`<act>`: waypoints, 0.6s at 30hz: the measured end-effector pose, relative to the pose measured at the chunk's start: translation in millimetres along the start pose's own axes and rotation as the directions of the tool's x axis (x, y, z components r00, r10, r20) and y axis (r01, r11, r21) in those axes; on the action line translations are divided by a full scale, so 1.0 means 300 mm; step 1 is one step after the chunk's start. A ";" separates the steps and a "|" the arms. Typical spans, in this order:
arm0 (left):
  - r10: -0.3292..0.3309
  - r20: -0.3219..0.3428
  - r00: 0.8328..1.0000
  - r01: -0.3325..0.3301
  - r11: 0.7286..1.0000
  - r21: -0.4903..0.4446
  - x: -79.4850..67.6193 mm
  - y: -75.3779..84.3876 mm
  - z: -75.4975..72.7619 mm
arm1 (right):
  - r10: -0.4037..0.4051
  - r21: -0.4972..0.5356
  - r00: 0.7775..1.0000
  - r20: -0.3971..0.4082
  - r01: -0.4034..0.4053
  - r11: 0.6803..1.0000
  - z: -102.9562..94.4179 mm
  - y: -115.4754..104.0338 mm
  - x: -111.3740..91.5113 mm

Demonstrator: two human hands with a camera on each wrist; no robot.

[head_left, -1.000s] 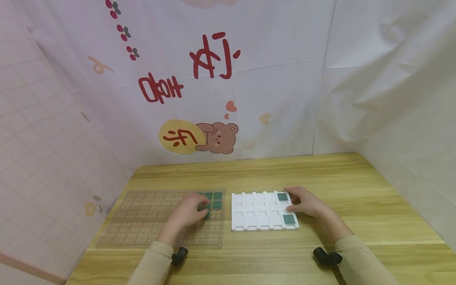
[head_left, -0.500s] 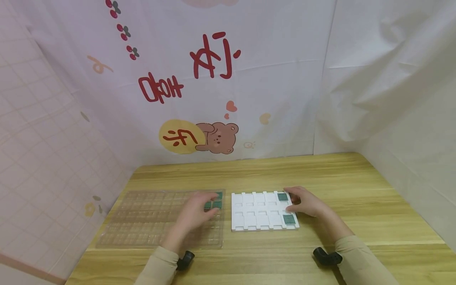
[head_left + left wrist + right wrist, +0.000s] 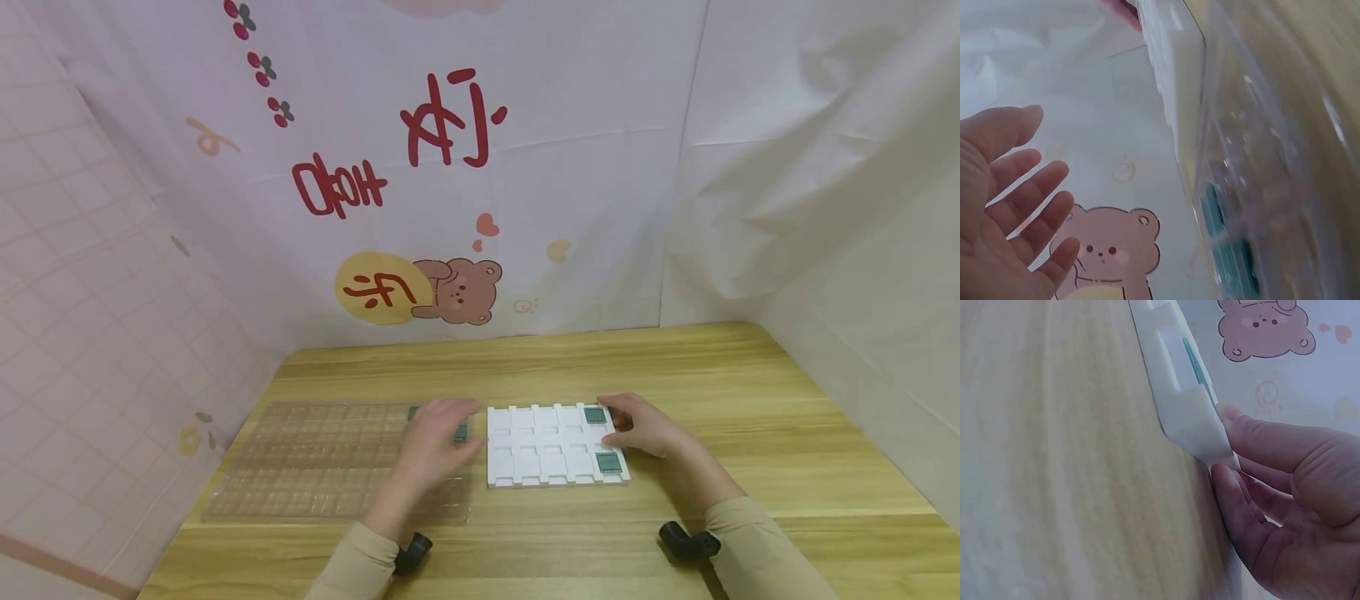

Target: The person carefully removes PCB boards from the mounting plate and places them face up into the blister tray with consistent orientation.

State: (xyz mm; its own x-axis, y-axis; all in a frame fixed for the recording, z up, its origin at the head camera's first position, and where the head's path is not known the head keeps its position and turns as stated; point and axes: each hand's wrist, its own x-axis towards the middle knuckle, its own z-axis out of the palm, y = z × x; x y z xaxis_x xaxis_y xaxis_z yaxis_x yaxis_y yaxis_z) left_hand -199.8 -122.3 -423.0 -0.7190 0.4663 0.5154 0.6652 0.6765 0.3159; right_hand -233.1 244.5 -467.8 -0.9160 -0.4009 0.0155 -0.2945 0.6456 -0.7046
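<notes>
My left hand [image 3: 435, 446] is over the right end of a clear plastic tray [image 3: 307, 454], partly covering its green chips. In the left wrist view its fingers [image 3: 1041, 187] are loosely spread, with the thumb apart and nothing visible between them. Several green chips [image 3: 1232, 262] sit in the clear tray's pockets there. To the right lies a white tray [image 3: 536, 439] with two rows of pockets. Its right end bears two green square chips, one far [image 3: 596, 415] and one near [image 3: 609, 462]. My right hand [image 3: 647, 427] pinches the white tray's right edge between thumb and fingers.
Both trays lie on a wood-grain table [image 3: 555, 542]. A white printed curtain [image 3: 585, 200] with a bear drawing hangs behind the table, and more cloth hangs at the sides. Black devices sit on the left wrist [image 3: 412, 554] and right wrist [image 3: 688, 540].
My left hand has moved right across the clear tray toward the white tray, uncovering a chip on its left and covering others. My right hand and the white tray have stayed put.
</notes>
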 end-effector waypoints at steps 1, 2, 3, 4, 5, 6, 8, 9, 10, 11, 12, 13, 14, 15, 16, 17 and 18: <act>0.019 -0.018 1.000 -0.019 1.000 0.006 0.003 0.005 0.004 | 0.004 -0.001 1.000 -0.003 -0.004 1.000 0.002 0.001 0.001; 0.037 -0.034 0.999 -0.036 0.999 0.013 0.006 0.010 0.009 | 0.002 -0.004 1.000 -0.004 -0.002 1.000 0.002 0.002 0.002; 0.059 -0.051 0.997 -0.058 0.998 0.020 0.010 0.015 0.014 | -0.001 -0.003 1.000 -0.004 0.001 1.000 0.003 0.002 0.002; 0.082 -0.068 0.994 -0.080 0.996 0.030 0.014 0.019 0.021 | -0.001 -0.004 1.000 -0.004 0.001 1.000 0.003 0.003 0.003; 0.108 -0.084 0.991 -0.105 0.994 0.043 0.017 0.023 0.029 | -0.001 -0.002 1.000 -0.005 0.001 1.000 0.003 0.004 0.003; 0.136 -0.103 0.985 -0.131 0.990 0.055 0.022 0.027 0.037 | 0.001 -0.002 1.000 -0.005 -0.001 1.000 0.003 0.003 0.003; 0.181 -0.125 0.975 -0.172 0.982 0.078 0.031 0.036 0.052 | -0.001 0.003 1.000 -0.004 0.001 1.000 0.004 0.002 0.003; 0.201 -0.135 0.970 -0.191 0.978 0.087 0.035 0.041 0.060 | 0.002 0.008 1.000 -0.004 -0.002 1.000 0.004 0.001 0.003; 0.216 -0.137 0.967 -0.205 0.974 0.093 0.040 0.048 0.067 | 0.003 0.012 1.000 -0.004 -0.003 1.000 0.004 0.000 0.002; 0.227 -0.135 0.965 -0.215 0.972 0.099 0.045 0.056 0.073 | 0.001 0.016 1.000 -0.001 -0.001 1.000 0.003 -0.002 0.002; 0.231 -0.129 0.964 -0.219 0.970 0.101 0.049 0.065 0.079 | 0.003 0.018 1.000 0.000 -0.003 1.000 0.003 -0.002 0.002; 0.235 -0.118 0.965 -0.223 0.969 0.104 0.053 0.074 0.086 | 0.004 0.021 1.000 0.000 -0.004 1.000 0.003 -0.003 0.001; 0.237 -0.107 0.966 -0.226 0.968 0.107 0.057 0.083 0.093 | 0.006 0.024 1.000 0.001 -0.006 1.000 0.003 -0.004 0.000; 0.238 -0.096 0.967 -0.227 0.968 0.111 0.060 0.092 0.099 | 0.008 0.025 1.000 0.002 -0.008 1.000 0.003 -0.005 0.000; 0.238 -0.082 0.968 -0.228 0.967 0.111 0.065 0.101 0.106 | 0.008 0.023 1.000 0.003 -0.008 1.000 0.003 -0.005 0.000; 0.238 -0.069 0.969 -0.229 0.967 0.110 0.069 0.109 0.114 | 0.008 0.019 1.000 0.004 -0.008 1.000 0.002 -0.005 -0.001; 0.237 -0.056 0.970 -0.230 0.967 0.113 0.073 0.117 0.123 | 0.009 0.016 1.000 0.004 -0.009 1.000 0.002 -0.005 -0.001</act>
State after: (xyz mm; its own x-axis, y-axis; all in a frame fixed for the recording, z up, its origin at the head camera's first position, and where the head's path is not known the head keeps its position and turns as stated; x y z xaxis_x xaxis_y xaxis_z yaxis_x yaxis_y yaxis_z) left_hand -199.6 -67.3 -430.0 -0.5279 0.5806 0.6198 0.7858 0.6109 0.0970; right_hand -232.3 243.2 -467.3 -0.9176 -0.3974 0.0065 -0.2817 0.6388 -0.7159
